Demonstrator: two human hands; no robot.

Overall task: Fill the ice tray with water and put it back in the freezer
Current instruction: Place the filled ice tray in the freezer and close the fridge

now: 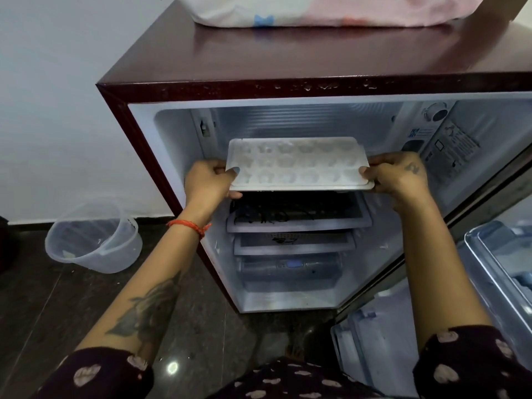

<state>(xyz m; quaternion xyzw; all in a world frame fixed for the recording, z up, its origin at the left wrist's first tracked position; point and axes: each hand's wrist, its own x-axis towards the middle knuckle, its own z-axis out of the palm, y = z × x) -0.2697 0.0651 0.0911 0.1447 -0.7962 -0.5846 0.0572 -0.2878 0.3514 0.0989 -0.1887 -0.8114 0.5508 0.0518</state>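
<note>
Head view: white ice tray [299,164] held level at the mouth of the freezer compartment [302,122] of an open maroon fridge [138,90]. Left hand [208,181] gripping the tray's left end, thumb on top, fingers beneath. Right hand [398,175] gripping the right end likewise. Clear plastic jug [95,243] on the dark floor left of the fridge. Pink-and-white bag [331,10] on top.
</note>
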